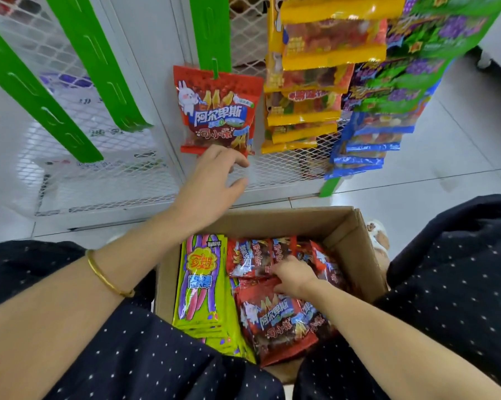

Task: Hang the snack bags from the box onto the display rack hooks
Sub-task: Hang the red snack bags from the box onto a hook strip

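A red snack bag point(216, 111) hangs on the lowest hook of a green display strip point(211, 30). My left hand point(214, 177) is just under that bag, fingers relaxed, fingertips at its bottom edge. An open cardboard box point(275, 219) sits on the floor between my knees. Inside it, yellow-green snack bags point(200, 287) fill the left side and several red snack bags point(278, 321) the right side. My right hand point(294, 277) is down in the box, its fingers curled round the top edge of a red bag in the pile.
Two bare green strips point(99, 67) point(27, 90) hang to the left against the white mesh rack point(113, 174). To the right hang full strips of yellow bags point(315, 85), purple-green bags point(411, 79) and blue bags point(367, 151). Pale floor tiles lie around.
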Motion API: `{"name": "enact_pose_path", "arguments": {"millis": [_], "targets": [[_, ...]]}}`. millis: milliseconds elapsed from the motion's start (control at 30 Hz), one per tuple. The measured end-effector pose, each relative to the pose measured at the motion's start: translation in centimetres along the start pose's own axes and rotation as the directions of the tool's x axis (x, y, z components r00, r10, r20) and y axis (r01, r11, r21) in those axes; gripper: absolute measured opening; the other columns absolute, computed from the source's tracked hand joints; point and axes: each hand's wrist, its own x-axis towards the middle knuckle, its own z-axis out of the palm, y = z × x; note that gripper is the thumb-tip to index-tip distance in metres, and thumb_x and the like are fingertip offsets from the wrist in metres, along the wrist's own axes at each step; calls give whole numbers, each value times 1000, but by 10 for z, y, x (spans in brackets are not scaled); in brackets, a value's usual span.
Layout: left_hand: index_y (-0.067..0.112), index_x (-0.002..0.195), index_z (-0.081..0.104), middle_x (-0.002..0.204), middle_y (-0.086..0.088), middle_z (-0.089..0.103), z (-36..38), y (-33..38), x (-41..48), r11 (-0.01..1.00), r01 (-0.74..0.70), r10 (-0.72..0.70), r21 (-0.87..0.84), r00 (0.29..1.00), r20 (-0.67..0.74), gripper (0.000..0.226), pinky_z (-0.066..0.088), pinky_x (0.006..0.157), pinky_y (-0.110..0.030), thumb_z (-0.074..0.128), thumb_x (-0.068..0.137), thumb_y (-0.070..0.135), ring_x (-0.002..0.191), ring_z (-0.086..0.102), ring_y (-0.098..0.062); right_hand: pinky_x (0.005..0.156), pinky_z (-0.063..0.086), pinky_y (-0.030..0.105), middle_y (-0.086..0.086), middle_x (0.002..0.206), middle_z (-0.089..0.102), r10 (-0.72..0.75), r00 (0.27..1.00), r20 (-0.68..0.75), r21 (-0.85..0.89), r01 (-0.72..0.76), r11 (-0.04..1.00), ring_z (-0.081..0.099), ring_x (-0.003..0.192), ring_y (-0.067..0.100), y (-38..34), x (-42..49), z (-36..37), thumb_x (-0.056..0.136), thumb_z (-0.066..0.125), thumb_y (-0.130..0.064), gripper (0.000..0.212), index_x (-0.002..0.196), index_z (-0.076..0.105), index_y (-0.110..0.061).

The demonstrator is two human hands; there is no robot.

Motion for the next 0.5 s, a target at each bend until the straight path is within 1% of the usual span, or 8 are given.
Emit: {"name": "enact_pose_path", "arguments": {"millis": [67, 100, 167, 233, 333, 400, 433, 500], "targets": [[19, 114, 56, 110, 7, 40, 1, -2, 1, 1000, 6, -6, 10, 1000, 6, 25, 42, 83, -24, 58, 89, 20, 100, 46, -8, 82, 46, 36, 6, 102, 62, -14, 1000, -25, 72, 15, 997, 48, 103, 24, -2, 1, -5, 87, 61, -25, 13, 92, 59, -14], [19, 114, 56, 110, 7, 41, 0, -3, 1, 1000, 7, -7, 17, 1000, 17, 25, 40, 81, -22, 58, 89, 21, 100, 46, -7, 75, 46, 30, 4, 94, 61, -26, 999, -23, 197, 30, 980, 52, 93, 20, -2, -1, -12, 87, 62, -22, 11, 81, 57, -16], [18, 115, 57, 110, 6, 46, 1, -3, 2, 1000, 7, -9, 31, 997, 83, 25, 37, 79, -20, 58, 90, 21, 98, 47, -7, 59, 42, 11, -4, 80, 54, -71, 997, 15, 517, 53, 854, 53, 72, 5, 0, -8, -34, 88, 62, -15, 14, 76, 56, -15], [15, 116, 58, 114, 3, 54, 3, -5, 4, 999, 27, -35, 39, 975, 221, 27, 36, 79, -19, 58, 90, 22, 97, 49, -7, 56, 39, 5, -6, 76, 52, -125, 992, -10, 703, 96, 705, 52, 65, -3, 0, -18, -64, 87, 63, -9, 10, 80, 57, -13], [15, 120, 57, 119, 0, 58, 9, -7, 3, 992, 45, -99, 121, 868, 487, 35, 39, 80, -22, 60, 89, 31, 98, 51, -9, 65, 42, 12, -5, 73, 56, -139, 977, -163, 737, 214, 641, 52, 67, 4, -1, -30, -104, 86, 64, -10, 14, 77, 57, -18], [16, 117, 58, 112, 1, 58, 12, -8, 2, 978, 24, -145, 207, 793, 591, 35, 42, 81, -26, 61, 88, 35, 98, 52, -13, 64, 42, 14, -5, 72, 57, -105, 955, -277, 725, 279, 630, 52, 64, 3, -3, -39, -129, 87, 64, -12, 12, 78, 58, -18], [17, 112, 59, 105, 1, 57, 13, -7, 3, 973, 7, -146, 230, 790, 596, 30, 41, 78, -28, 61, 87, 34, 97, 53, -14, 62, 41, 12, -5, 72, 56, -88, 939, -333, 716, 312, 624, 52, 62, 0, -5, -45, -141, 87, 63, -11, 12, 78, 59, -17], [17, 97, 58, 91, 3, 53, 6, -3, 10, 976, -1, -120, 220, 837, 533, 14, 36, 71, -27, 61, 88, 27, 93, 54, -18, 63, 41, 12, -4, 75, 57, -41, 896, -443, 678, 364, 639, 53, 67, -2, -8, -55, -163, 87, 63, -12, 14, 76, 60, -19]]}}
